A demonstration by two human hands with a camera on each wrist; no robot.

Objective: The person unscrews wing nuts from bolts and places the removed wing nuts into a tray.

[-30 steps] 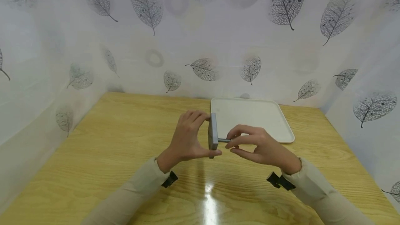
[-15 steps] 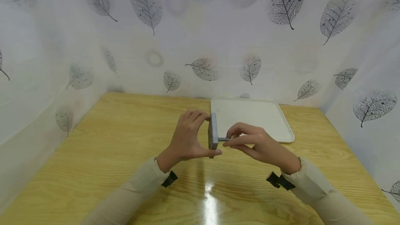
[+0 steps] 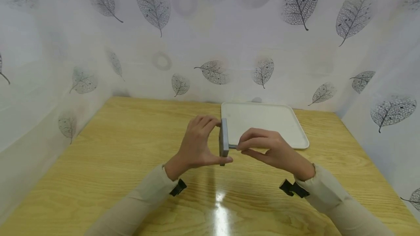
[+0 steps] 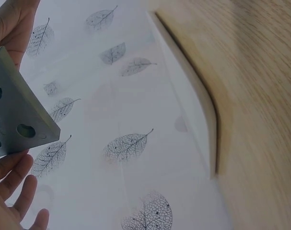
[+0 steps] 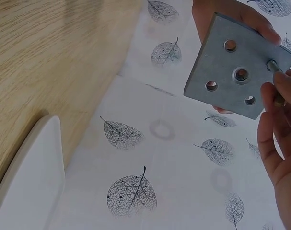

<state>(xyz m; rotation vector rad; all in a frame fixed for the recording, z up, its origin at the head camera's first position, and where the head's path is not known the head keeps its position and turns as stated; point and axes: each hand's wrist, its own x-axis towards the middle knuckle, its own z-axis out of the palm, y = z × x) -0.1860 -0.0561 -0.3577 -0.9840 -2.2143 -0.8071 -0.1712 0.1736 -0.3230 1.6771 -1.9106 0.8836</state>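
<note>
A square grey metal plate with several round holes is held upright above the table. My left hand grips it by opposite edges, thumb below and fingers above. A thin metal rod stands in a corner hole on the plate's right-hand face. My right hand pinches this rod between thumb and fingers, close to the plate. In the right wrist view a brass-coloured end shows between those fingers. The left wrist view shows the plate's other face, with its holes; no rod tip can be made out there.
A shallow white tray lies at the back of the wooden table, behind my right hand. A white curtain with leaf prints hangs around the back and sides. Dark wrist straps sit at both sleeves.
My right thumb and fingers shift on the rod, loosening apart earlier and now drawn together around it. The brass-coloured end is now covered in the head view. Plate and left hand stay put.
</note>
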